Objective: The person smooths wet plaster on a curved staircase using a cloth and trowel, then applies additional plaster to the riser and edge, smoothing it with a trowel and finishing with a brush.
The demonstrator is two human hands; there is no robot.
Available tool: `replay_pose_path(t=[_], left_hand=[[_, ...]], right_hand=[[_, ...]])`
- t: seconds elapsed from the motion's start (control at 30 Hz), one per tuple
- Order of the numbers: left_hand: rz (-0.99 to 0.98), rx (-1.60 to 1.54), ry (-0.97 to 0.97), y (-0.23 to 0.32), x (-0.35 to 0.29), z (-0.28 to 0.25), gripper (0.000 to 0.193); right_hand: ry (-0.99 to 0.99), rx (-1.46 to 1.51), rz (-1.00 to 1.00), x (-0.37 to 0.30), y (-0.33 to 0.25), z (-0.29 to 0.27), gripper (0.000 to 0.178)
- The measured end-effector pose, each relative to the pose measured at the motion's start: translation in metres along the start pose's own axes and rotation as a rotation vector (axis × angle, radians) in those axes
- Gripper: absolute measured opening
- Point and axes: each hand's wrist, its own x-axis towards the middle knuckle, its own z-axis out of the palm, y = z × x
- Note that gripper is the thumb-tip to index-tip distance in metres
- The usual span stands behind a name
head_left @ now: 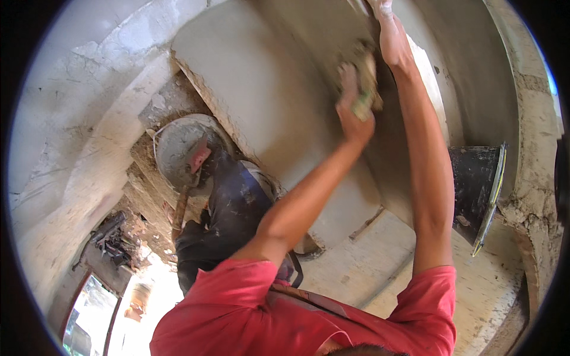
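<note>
My left hand (355, 115) is closed round a yellowish-green, sponge-like pad (369, 89), smeared by motion. It presses the pad against smooth grey plaster (255, 77) close to an inner corner. My right arm stretches up along a pale upright edge (428, 74). At the top border my right hand (385, 9) is partly cut off, so its fingers and anything in them are hidden.
A bucket of grey mortar (172, 151) stands at the left beside my dark-trousered leg (237, 204), with a reddish tool (199, 155) in it. A black panel with a yellowish edge (475, 184) leans at the right. Dark tools (113, 240) lie lower left.
</note>
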Motion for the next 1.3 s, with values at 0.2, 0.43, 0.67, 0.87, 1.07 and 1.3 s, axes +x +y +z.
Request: replay_pose_path(t=[0.2,0.43,0.67,0.87,1.07,1.3], left_hand=[[-0.269,0.004,-0.062,0.043,-0.012,0.003,0.056],[-0.329,-0.085,-0.060,0.019,-0.032,0.010,0.060],[-0.237,-0.199,0.078,0.017,-0.044,0.014,0.050],[-0.019,-0.034,-0.042,0.012,-0.047,0.010,0.058],[-0.551,0.007,0.122,0.031,-0.045,0.016,0.052],[-0.461,-0.218,0.032,0.033,-0.074,0.028,0.067]], right_hand=[[-0.004,-0.039,-0.053,-0.003,0.001,-0.004,0.074],[0.044,-0.058,-0.036,0.007,0.016,-0.001,0.077],[0.029,-0.034,0.005,0.000,0.007,0.000,0.081],[0.005,0.038,0.090,-0.006,-0.009,-0.002,0.088],[0.008,0.001,-0.028,-0.012,0.015,0.016,0.073],[0.027,-0.163,0.005,0.002,0.025,0.004,0.078]])
